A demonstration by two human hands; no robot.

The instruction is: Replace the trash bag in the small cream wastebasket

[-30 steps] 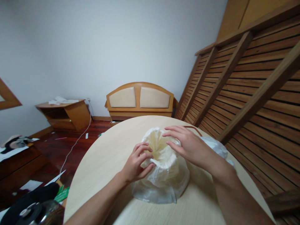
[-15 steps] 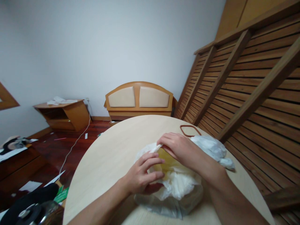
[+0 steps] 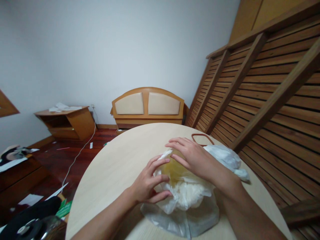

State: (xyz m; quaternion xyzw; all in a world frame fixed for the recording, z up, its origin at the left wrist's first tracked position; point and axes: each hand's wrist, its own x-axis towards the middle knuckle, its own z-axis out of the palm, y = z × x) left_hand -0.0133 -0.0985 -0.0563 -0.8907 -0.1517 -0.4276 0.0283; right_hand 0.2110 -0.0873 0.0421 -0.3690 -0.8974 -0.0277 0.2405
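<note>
A thin white plastic bag [image 3: 188, 196] lies crumpled on the round pale table [image 3: 107, 173]. Something yellow [image 3: 171, 171] shows through or inside it; its kind is hard to make out. My left hand [image 3: 152, 181] rests at the bag's left side, fingers curved and spread, fingertips touching the plastic and partly over the yellow thing. From the right, my right hand [image 3: 191, 155] reaches over the bag's far side. Its fingers are stretched and apart, the tips close to a twisted bit of plastic. Neither hand shows a closed grip.
Right of my right hand lies another tied white bag [image 3: 223, 158], beside a brown rounded-square ring [image 3: 202, 139]. Wooden slatted panels [image 3: 265, 93] lean along the right. A headboard [image 3: 148, 105] stands behind the table, and a low cabinet [image 3: 75, 123] at the left.
Both hands have loosened, fingers spreading wider. My right hand's fingers have lifted off the twisted plastic at the far side. The bag's near part has spread slightly toward me.
</note>
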